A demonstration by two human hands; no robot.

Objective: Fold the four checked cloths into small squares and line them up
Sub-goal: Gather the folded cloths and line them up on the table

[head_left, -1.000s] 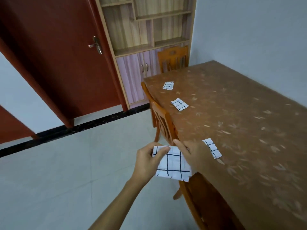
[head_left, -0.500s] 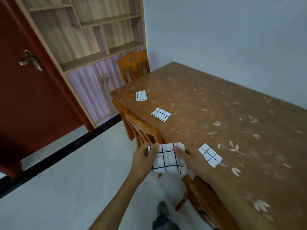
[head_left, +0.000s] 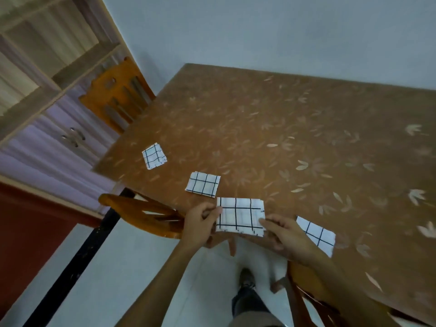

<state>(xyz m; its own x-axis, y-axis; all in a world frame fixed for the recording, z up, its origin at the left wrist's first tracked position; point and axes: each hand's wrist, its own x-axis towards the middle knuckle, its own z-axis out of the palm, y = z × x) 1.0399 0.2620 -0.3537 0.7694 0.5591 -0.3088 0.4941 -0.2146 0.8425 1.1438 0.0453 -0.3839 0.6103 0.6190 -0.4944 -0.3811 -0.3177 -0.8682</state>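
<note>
Four checked cloths in all: three down flat on the counter (head_left: pixel 295 128) as small folded squares, one in hand. Down: far cloth (head_left: pixel 154 156) near the counter's left corner, middle cloth (head_left: pixel 203 184) closer in, near cloth (head_left: pixel 317 233) at the near edge beside the right wrist. All three apart, in a loose diagonal run along that edge. Holds the fourth, held cloth (head_left: pixel 240 217), at the near counter edge, between middle cloth and near cloth, looking bigger than the other three, with stacked layers visible along its right side. Pinches its left edge with left hand (head_left: pixel 200 224), fingers (head_left: pixel 208 211) curled onto the edge. Grips its lower right corner with right hand (head_left: pixel 286 233), thumb on top, rest tucked under. Cannot tell whether resting on the counter or just above it. Two hands, both on the one cloth. Three wooden chairs: far chair (head_left: pixel 118 100) at the counter's left end, left chair (head_left: pixel 141 213) beside left hand, right chair (head_left: pixel 304 300) low under the near edge. One shoe (head_left: pixel 246 279) on the pale floor (head_left: pixel 141 267). One shelf cabinet (head_left: pixel 47 67) far left.
</note>
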